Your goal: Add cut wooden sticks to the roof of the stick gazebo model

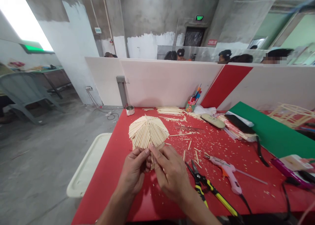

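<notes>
Head view: stick model, a domed roof of pale sticks in fanned panels, sits on the near-left part of the red bench. Clock directions below are from the model.

Left hand at 7 o'clock, thumb and index pressed together at the model's near edge. Right hand at 5, grip also pressed together, fingertips right beside the left's, at the same edge. Can't tell whether a small piece is pinched between them; fingers cover it.

Round tin at 11, near the bench's far edge. Loose stick pile at 1. Pen cup with pens at 2, by the white partition. Clear ruler at 3, chips scattered about it; oval case farther out, also 3. Green board well out at 3, open stick frame beyond it.

Pink glue gun at 4, glue stick out the back, nozzle pointing up-left. Black-and-yellow cutters between 4 and 5, blades apart, near the right hand. White stool at 8, beside the bench.
</notes>
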Tool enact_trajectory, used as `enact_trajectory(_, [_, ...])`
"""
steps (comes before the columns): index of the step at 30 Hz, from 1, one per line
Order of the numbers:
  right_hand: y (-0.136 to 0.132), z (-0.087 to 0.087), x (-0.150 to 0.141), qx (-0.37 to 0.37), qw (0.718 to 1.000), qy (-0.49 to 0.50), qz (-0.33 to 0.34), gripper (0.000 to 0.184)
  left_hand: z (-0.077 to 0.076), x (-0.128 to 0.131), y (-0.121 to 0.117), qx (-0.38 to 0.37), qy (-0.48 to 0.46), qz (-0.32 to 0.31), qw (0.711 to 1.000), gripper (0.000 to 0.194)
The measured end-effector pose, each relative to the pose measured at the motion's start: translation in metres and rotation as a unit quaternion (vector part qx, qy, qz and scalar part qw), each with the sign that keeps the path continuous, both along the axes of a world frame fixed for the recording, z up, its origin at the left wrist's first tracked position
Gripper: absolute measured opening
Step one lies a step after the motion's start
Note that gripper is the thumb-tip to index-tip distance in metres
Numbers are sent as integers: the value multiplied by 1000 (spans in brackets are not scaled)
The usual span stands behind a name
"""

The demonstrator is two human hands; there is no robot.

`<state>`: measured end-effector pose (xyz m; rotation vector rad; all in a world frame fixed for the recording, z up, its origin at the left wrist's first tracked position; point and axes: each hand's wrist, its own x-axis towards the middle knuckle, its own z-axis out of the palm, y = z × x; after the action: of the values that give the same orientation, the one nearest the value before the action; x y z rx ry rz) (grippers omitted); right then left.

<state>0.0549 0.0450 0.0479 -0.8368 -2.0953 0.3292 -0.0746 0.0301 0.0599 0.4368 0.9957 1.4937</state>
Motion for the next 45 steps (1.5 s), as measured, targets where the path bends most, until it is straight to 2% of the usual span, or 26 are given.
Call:
enact_trajectory(2, [-4, 1, 2, -28, 998, 56, -5, 41, -2, 2, -7, -1, 4, -13, 1000, 31])
enact_trajectory(4, [-8, 2, 5, -91, 989, 116, -13, 36, -5, 5, -15, -6, 6, -31, 999, 30])
enact_trajectory(8, [-11, 6, 15, -246, 946, 210, 23, 24, -9, 18, -29, -16, 4, -89, 996, 28])
enact_trajectory(12, [-14, 1, 34, -290, 922, 254, 29, 20, -14, 34, -32, -6, 35, -154, 987, 26])
enact_trajectory(17, [-25, -18, 63, -281, 926, 251, -33, 18, -30, 57, -29, -16, 116, -167, 979, 33])
enact_trajectory(20, [-37, -30, 80, -298, 921, 243, -57, 21, -41, 71, -30, -28, 123, -192, 973, 31])
enact_trajectory(23, [-48, -42, 93, -263, 938, 203, -102, 27, -49, 83, -32, -42, 106, -180, 977, 32])
enact_trajectory(25, [-51, -49, 99, -206, 956, 134, -161, 31, -51, 86, -33, -58, 91, -154, 982, 33])
enact_trajectory(27, [-48, -55, 98, -160, 964, 17, -212, 30, -51, 86, -33, -71, 78, -138, 985, 34])
enact_trajectory(30, [-34, -60, 84, -156, 945, -178, -226, 28, -48, 82, -32, -72, 75, -140, 985, 32])
enact_trajectory(33, [-14, -61, 63, -180, 918, -270, -226, 37, -43, 76, -33, -60, 85, -141, 985, 28])
enact_trajectory(36, [-3, -62, 51, -197, 910, -274, -242, 44, -39, 70, -37, -47, 96, -127, 986, 25])
enact_trajectory(39, [-9, -65, 60, -210, 909, -254, -256, 44, -36, 65, -39, -45, 109, -100, 988, 26])
enact_trajectory(42, [-31, -66, 87, -184, 941, -135, -251, 38, -36, 62, -37, -46, 108, -89, 989, 28])
enact_trajectory(45, [-57, -59, 114, -122, 973, -38, -194, 35, -36, 66, -33, -48, 96, -100, 989, 30])
